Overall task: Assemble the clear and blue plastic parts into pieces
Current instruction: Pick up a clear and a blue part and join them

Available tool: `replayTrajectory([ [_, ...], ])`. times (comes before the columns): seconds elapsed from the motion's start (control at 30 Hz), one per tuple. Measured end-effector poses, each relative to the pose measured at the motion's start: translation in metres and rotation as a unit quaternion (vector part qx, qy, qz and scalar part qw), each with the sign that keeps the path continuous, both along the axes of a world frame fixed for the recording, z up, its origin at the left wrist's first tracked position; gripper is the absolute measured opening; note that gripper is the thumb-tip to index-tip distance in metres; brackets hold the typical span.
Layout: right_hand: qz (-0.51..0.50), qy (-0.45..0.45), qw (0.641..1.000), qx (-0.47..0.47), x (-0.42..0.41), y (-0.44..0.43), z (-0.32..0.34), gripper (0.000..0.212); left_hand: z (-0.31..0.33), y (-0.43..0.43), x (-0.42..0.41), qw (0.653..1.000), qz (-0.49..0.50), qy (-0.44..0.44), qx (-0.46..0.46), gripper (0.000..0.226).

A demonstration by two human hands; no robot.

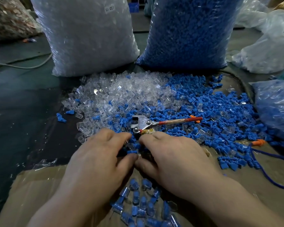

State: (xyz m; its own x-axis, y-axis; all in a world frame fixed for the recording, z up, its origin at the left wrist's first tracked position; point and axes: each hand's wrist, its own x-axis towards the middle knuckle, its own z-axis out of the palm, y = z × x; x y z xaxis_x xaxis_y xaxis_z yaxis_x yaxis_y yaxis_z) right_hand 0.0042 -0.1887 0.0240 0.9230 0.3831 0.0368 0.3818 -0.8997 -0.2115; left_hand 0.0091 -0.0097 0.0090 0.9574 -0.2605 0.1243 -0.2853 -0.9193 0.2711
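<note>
A heap of clear plastic caps (121, 90) and a heap of blue plastic plugs (208, 112) cover the table ahead of me. My left hand (102, 154) and my right hand (172, 156) meet at the heap's near edge, fingers curled, thumbs almost touching. A small blue plug (131, 152) sits pinched between my left thumb and fingers. Whether my right hand grips anything is hidden between its index finger and thumb. Several assembled clear-and-blue pieces (143, 202) lie on the cardboard (39, 194) between my forearms.
A metal crimping tool (144, 123) with a red handle lies on the heap just beyond my fingers. Big bags of clear caps (88, 35) and blue plugs (190, 30) stand behind. Another bag (277, 108), a blue cord (269, 177) and orange pieces (258, 142) are at right.
</note>
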Motion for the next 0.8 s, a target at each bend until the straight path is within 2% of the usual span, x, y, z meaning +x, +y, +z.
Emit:
replayTrajectory([
  [0.13,-0.008,-0.007,0.999,-0.030,0.0034,0.0052,-0.0058,0.040,-0.0007,-0.0032,0.0015,1.000,-0.017,0.018,-0.012,0.042],
  [0.3,-0.004,-0.006,1.000,-0.015,0.0017,0.0039,-0.0065,0.031,-0.0044,-0.0024,0.0011,0.997,-0.026,0.005,-0.073,0.020],
  [0.4,-0.005,-0.008,1.000,-0.001,0.0007,0.0033,-0.0065,0.028,-0.0058,-0.0027,0.0014,0.995,-0.011,0.008,-0.095,0.019],
  [0.6,-0.010,0.002,0.999,0.032,-0.0009,0.0009,-0.0058,0.030,-0.0079,-0.0047,-0.0024,0.978,0.016,0.032,-0.205,0.018],
  [0.73,-0.005,-0.002,1.000,0.016,-0.0003,0.0021,-0.0060,0.029,-0.0070,-0.0049,-0.0029,0.955,0.036,0.052,-0.289,0.020],
  [0.8,-0.006,-0.006,1.000,0.022,-0.0008,0.0019,-0.0066,0.029,-0.0076,-0.0024,-0.0024,0.929,0.080,0.055,-0.357,0.025],
])
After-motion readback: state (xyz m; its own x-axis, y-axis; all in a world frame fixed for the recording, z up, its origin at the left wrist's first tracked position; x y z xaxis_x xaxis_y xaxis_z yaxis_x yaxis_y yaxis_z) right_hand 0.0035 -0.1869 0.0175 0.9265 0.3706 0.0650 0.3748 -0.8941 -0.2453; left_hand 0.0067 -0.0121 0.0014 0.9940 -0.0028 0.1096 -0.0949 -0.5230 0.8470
